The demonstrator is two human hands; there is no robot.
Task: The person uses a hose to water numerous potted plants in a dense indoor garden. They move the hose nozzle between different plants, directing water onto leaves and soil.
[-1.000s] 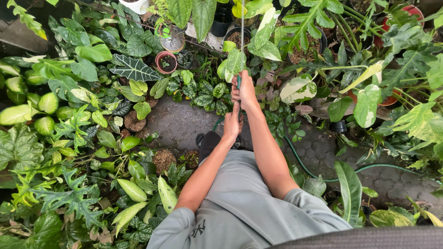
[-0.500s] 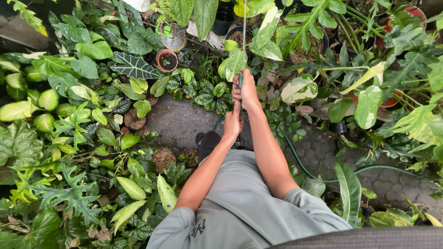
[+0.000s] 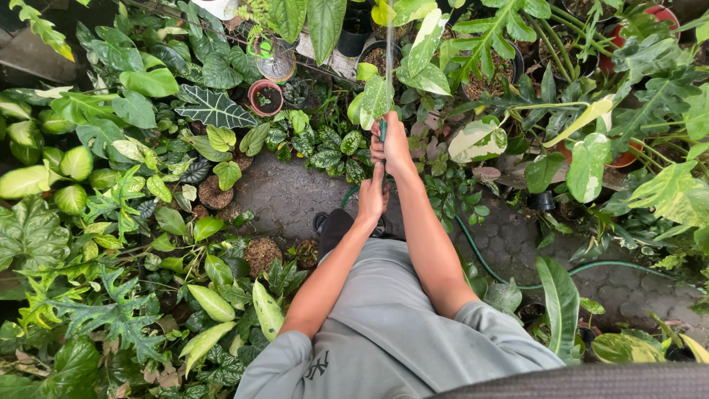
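Note:
My right hand is closed around the end of a green garden hose, and a thin jet of water shoots from it toward the potted plants at the far side. My left hand sits just behind it, gripping the hose lower down. The hose loops along the wet paving to my right. Both arms stretch forward over my grey shirt.
Dense leafy plants crowd both sides. A small terracotta pot and dark pots stand at the far side, a red pot at the top right. Wet stone paving runs between them. My dark shoe rests on it.
Both hands stay on the hose and have shifted only slightly; the view has moved a little. The water jet keeps spraying forward.

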